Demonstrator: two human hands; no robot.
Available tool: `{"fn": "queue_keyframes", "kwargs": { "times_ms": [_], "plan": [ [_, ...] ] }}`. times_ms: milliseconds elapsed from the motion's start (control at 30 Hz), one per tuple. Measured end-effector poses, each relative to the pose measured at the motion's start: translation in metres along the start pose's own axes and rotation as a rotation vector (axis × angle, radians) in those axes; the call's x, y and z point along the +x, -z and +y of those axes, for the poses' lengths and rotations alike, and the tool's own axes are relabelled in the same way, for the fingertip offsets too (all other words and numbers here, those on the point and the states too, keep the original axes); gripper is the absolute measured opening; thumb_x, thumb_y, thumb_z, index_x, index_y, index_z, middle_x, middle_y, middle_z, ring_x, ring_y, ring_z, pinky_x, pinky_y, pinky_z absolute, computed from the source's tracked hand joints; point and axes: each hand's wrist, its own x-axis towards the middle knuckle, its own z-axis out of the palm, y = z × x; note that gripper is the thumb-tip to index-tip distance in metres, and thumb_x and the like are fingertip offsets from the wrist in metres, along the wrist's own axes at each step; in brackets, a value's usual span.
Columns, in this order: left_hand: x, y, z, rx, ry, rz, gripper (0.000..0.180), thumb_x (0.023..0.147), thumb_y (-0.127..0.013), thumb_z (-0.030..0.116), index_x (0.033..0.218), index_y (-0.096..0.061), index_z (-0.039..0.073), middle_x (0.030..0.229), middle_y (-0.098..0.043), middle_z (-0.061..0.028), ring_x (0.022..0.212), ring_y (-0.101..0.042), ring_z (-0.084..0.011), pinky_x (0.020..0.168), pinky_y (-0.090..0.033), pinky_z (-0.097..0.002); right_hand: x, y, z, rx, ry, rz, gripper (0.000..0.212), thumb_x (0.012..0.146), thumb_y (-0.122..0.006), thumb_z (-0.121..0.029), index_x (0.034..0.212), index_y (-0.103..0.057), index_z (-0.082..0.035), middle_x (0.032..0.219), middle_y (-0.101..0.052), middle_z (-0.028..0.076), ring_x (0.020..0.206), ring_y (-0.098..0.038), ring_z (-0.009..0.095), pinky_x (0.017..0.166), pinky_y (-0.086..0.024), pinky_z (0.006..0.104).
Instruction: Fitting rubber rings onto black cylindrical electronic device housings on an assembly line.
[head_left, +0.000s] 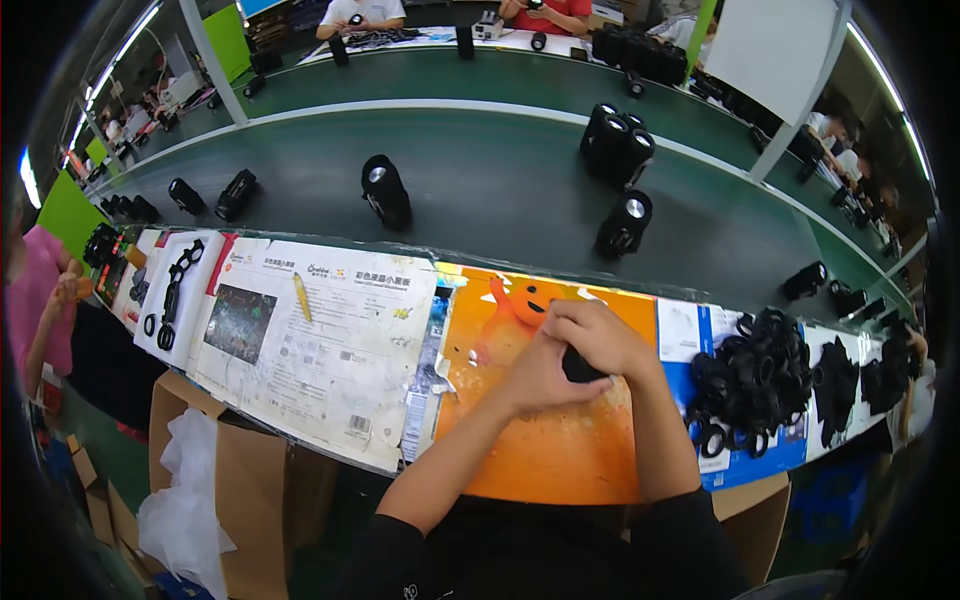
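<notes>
Two bare hands of mine come together over the bright orange printed sheet (pixel 570 460) on the bench. My left hand (pixel 545 378) is curled around a small, dark black piece (pixel 578 366), its thumb stretched along the near side; my right hand (pixel 600 335) closes over the far side, its fingers bent against the left. The piece sits between my palms, above the sheet, mostly covered, so I cannot tell its full shape or exactly where my fingertips press.

To my right, a heaped pile of black rings (pixel 755 370) lies on a blue-and-white printed sheet (pixel 775 460). To my left is a scuffed white printed board (pixel 345 345) with a slim yellow stick-like tool (pixel 302 297) on it, and beyond that a shallow white tray (pixel 195 300) holding black ring-shaped parts (pixel 176 288).

Ahead runs a dark green conveyor surface (pixel 480 190). One black cylindrical unit with a silvery round end (pixel 385 192) stands on it ahead and to the left, another (pixel 626 222) ahead and to the right, near a tight black cluster of similar units (pixel 617 145). At far left, a co-worker in a pink top (pixel 45 290) stands by the bench.
</notes>
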Motion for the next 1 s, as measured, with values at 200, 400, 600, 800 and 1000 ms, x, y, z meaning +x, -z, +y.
{"fn": "queue_keyframes", "kwargs": {
  "times_ms": [200, 400, 600, 800, 1000],
  "plan": [
    [-0.018, 0.026, 0.010, 0.225, 0.125, -0.089, 0.093, 0.075, -0.103, 0.042, 0.144, -0.058, -0.001, 0.139, -0.065, -0.0227, 0.126, -0.070, -0.0332, 0.108, -0.056, -0.0437, -0.011, 0.002, 0.010, 0.267, 0.006, 0.269, 0.023, 0.108, -0.062, -0.017, 0.106, -0.076, 0.001, 0.102, -0.077, 0.010, 0.098, -0.072, 0.019, 0.093, -0.056, 0.0348],
    [-0.008, 0.064, 0.021, 0.070, 0.277, 0.115, 0.069, 0.071, -0.104, 0.025, 0.130, -0.071, 0.009, 0.126, -0.074, -0.0096, 0.119, -0.073, -0.0287, 0.108, -0.056, -0.0397, 0.011, 0.037, 0.070, -0.147, 0.181, 1.040, 0.038, 0.098, -0.082, -0.015, 0.132, -0.068, -0.005, 0.134, -0.065, 0.015, 0.124, -0.063, 0.032, 0.105, -0.053, 0.0448],
    [0.093, 0.091, 0.025, 0.445, -0.044, 0.390, 0.072, 0.066, -0.106, 0.021, 0.126, -0.071, 0.006, 0.123, -0.070, -0.0136, 0.118, -0.070, -0.0346, 0.109, -0.055, -0.0416, 0.046, 0.078, 0.110, -0.204, -0.157, 1.100, 0.088, 0.093, -0.091, -0.039, 0.162, -0.048, -0.005, 0.157, -0.056, 0.023, 0.146, -0.052, 0.042, 0.124, -0.040, 0.0507],
    [0.191, 0.118, 0.008, 0.723, -0.025, 0.397, 0.076, 0.074, -0.102, 0.017, 0.138, -0.062, 0.004, 0.143, -0.069, -0.0211, 0.136, -0.065, -0.0430, 0.115, -0.054, -0.0467, 0.055, 0.082, 0.115, -0.154, -0.228, 1.103, 0.079, 0.085, -0.099, -0.033, 0.149, -0.061, -0.005, 0.144, -0.068, 0.025, 0.132, -0.069, 0.039, 0.114, -0.055, 0.0444],
    [0.212, 0.123, -0.017, 0.756, -0.012, 0.251, 0.076, 0.084, -0.095, 0.016, 0.148, -0.057, 0.004, 0.149, -0.066, -0.0223, 0.143, -0.060, -0.0435, 0.121, -0.050, -0.0492, 0.020, 0.070, 0.078, 0.053, -0.060, 1.011, 0.076, 0.084, -0.100, -0.030, 0.146, -0.065, -0.003, 0.131, -0.076, 0.015, 0.123, -0.073, 0.027, 0.110, -0.055, 0.0385]
  ]
}}
